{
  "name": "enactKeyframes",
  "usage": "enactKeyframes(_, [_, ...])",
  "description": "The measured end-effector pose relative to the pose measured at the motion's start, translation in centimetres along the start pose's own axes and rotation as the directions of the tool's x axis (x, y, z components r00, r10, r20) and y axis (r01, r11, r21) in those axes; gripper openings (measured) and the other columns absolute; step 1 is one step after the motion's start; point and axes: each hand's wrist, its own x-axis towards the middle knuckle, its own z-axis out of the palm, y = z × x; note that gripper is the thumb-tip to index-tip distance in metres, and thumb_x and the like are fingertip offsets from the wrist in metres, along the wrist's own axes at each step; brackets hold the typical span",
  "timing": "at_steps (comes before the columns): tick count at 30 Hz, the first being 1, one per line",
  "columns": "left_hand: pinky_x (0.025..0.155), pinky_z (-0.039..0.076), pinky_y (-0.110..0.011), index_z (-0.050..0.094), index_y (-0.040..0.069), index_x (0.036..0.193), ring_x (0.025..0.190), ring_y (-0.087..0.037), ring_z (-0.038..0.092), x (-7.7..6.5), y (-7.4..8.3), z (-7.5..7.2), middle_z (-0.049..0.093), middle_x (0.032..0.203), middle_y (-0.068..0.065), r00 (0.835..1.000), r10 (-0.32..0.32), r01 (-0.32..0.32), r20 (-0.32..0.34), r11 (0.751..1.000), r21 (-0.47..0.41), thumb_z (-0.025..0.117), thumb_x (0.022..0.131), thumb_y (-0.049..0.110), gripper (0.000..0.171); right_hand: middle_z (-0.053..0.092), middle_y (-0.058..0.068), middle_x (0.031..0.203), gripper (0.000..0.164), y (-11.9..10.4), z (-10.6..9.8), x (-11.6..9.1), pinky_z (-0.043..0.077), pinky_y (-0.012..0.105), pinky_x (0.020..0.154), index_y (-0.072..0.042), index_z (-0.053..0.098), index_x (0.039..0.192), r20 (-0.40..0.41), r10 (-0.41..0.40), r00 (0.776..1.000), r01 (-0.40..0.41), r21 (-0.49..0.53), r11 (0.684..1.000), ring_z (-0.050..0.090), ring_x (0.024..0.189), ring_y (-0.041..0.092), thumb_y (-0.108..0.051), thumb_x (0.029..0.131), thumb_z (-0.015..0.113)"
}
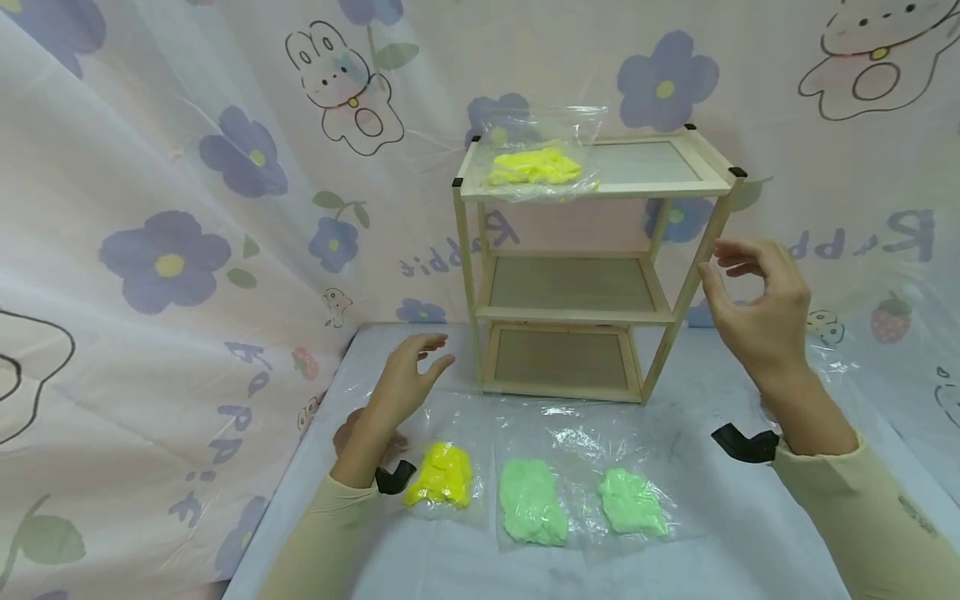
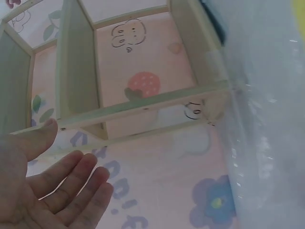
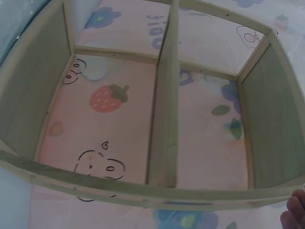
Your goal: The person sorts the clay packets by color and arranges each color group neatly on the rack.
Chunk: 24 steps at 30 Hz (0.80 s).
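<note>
A small three-tier wooden shelf [image 1: 573, 315] stands upright on the table. On its top board lies a clear bag of yellow clay-like material [image 1: 536, 165]. My right hand [image 1: 765, 308] is raised beside the shelf's right front post, its fingers loosely bent with nothing between them. Whether it touches the post, I cannot tell; only its fingertips [image 3: 294, 212] show in the right wrist view. Lower down, left of the shelf, my left hand [image 1: 408, 379] is held with thumb and fingers apart. In the left wrist view that hand [image 2: 52, 186] holds nothing, and the shelf's frame [image 2: 143, 107] is beyond it.
In front of the shelf lie clear bags with a yellow lump [image 1: 442, 475], a light green slab [image 1: 532, 502] and a smaller green piece [image 1: 632, 502]. A brownish lump [image 1: 351, 432] is partly hidden behind my left forearm. A patterned curtain [image 1: 172, 250] hangs around the table.
</note>
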Motion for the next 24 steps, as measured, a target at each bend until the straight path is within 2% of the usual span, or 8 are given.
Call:
enactKeyframes(4, [0.118,0.05,-0.05,0.062,0.004,0.145,0.134,-0.034,0.059,-1.5,-0.8,-0.1,0.063,0.145,-0.014,0.999,-0.033,0.032,0.03,0.999,0.029,0.072,0.106,0.027,0.046,0.071,0.018,0.109,0.034,1.2,-0.3,-1.2,0.049,0.01,0.089,0.011,0.071,0.122,0.01,0.029,1.0,-0.029,-0.015,0.999,0.059,0.099,-0.006,0.009,0.089,0.079])
enactKeyframes(8, [0.115,0.052,-0.053,0.063,0.006,0.145,0.133,-0.034,0.061,-3.1,-1.4,-0.1,0.064,0.144,-0.013,0.997,-0.066,0.064,0.049,0.997,0.052,0.075,0.104,0.029,0.048,0.071,0.022,0.111,0.037,1.8,-0.3,-2.2,0.049,0.008,0.09,0.009,0.07,0.125,0.029,0.064,0.997,-0.063,-0.029,0.998,0.059,0.099,-0.006,0.009,0.089,0.081])
enactKeyframes(13, [0.11,0.056,-0.053,0.064,0.011,0.144,0.128,-0.032,0.064,-5.2,-2.2,0.1,0.068,0.137,-0.009,0.993,-0.098,0.091,0.063,0.99,0.111,0.079,0.102,0.03,0.048,0.068,0.017,0.113,0.041,2.2,-0.4,-3.1,0.047,0.007,0.092,0.008,0.067,0.129,0.067,0.117,0.991,-0.114,-0.051,0.992,0.058,0.1,-0.006,0.007,0.091,0.081])
enactKeyframes(17, [0.104,0.061,-0.05,0.068,0.013,0.14,0.122,-0.035,0.068,-6.8,-2.7,0.3,0.071,0.132,-0.007,0.991,-0.116,0.106,0.062,0.984,0.144,0.082,0.099,0.029,0.046,0.066,0.017,0.116,0.043,2.4,-0.4,-3.6,0.046,0.007,0.092,0.008,0.065,0.133,0.098,0.163,0.982,-0.157,-0.065,0.985,0.057,0.1,-0.006,0.005,0.093,0.08])
enactKeyframes(24, [0.097,0.064,-0.048,0.072,0.008,0.132,0.112,-0.034,0.071,-9.0,-3.4,0.9,0.074,0.124,-0.012,0.986,-0.134,0.123,0.103,0.987,0.105,0.086,0.095,0.019,0.041,0.066,0.019,0.121,0.045,3.0,-0.1,-4.0,0.045,0.007,0.089,0.006,0.063,0.137,0.148,0.214,0.966,-0.205,-0.076,0.976,0.056,0.101,-0.005,0.001,0.095,0.079])
